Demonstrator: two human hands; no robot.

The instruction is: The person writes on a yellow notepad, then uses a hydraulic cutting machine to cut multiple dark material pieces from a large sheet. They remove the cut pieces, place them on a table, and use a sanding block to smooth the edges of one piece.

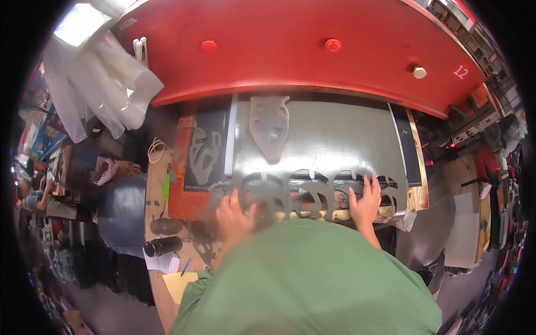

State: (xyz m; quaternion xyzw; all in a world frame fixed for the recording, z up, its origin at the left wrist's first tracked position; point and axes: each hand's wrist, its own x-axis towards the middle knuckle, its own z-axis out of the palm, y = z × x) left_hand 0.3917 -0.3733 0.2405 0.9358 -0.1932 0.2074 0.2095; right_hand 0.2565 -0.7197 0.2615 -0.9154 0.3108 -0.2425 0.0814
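That broad grey sheet [335,137] lies spread on the wearer's side of the red beam [268,61], catching a white glare. Toward the beam it looks solid; along the edge farthest from it, big curved openings leave narrow strips, with black showing through some.

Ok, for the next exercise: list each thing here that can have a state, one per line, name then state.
Left hand: open, blurred
Right hand: open, fingers spread
Grey cut-out sheet: pierced with openings
Pointed plate: lying, tip toward the person
Black cylinder: on its side
Plastic sheeting: hanging, creased
Blue pen: lying down
Yellow paper: lying flat
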